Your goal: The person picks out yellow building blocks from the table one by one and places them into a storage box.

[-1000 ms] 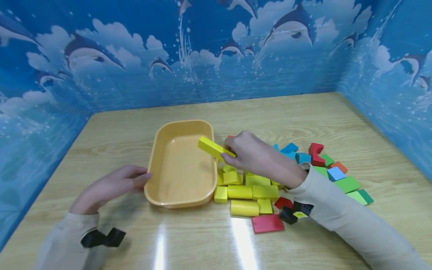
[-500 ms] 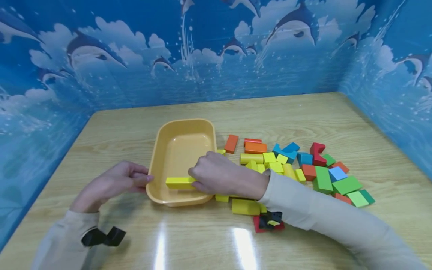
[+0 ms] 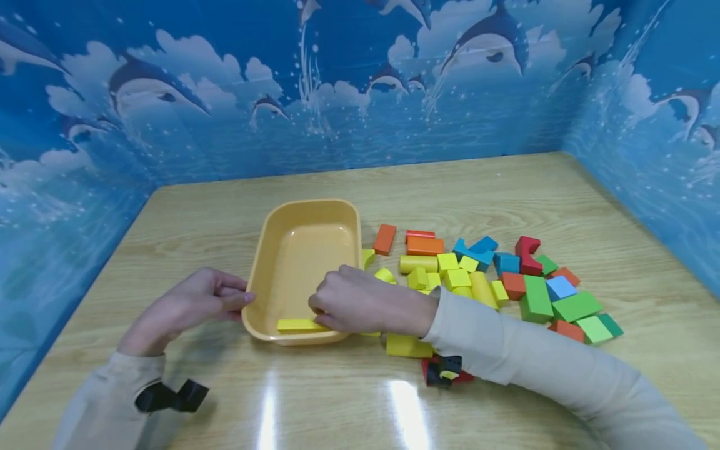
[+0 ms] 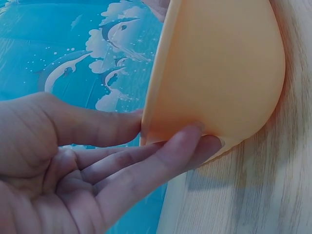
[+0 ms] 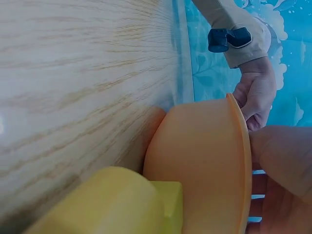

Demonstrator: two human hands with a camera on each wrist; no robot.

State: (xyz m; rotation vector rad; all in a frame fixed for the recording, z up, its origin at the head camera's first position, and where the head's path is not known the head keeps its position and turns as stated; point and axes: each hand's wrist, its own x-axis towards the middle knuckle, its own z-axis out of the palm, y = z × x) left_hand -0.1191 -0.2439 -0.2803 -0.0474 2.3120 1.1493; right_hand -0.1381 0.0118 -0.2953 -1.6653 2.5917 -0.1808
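We face a pale wood-grain tabletop (image 3: 484, 194), white light streaks (image 3: 409, 412) gleaming on its near side, and blue walls (image 3: 349, 147) printed with dolphins (image 3: 147, 81) and clouds (image 3: 191, 59).

Saw plain bright yellow on the long block (image 3: 298, 325) at the right hand (image 3: 349, 300), and plain pale orange on the tray (image 3: 306, 269) between it and the left hand (image 3: 197, 303). Noted more yellow on the cluster of blocks (image 3: 457, 279) right of the right hand; farther right, red on an arch (image 3: 527, 255), blue on a wedge (image 3: 560, 289), green on a slab (image 3: 537, 300). Found off-white on both sleeves (image 3: 489, 331), wood grain on the light tan tabletop (image 3: 225, 400) beneath both hands, and, well beyond them, dolphins and white clouds on the blue backdrop (image 3: 337, 144).
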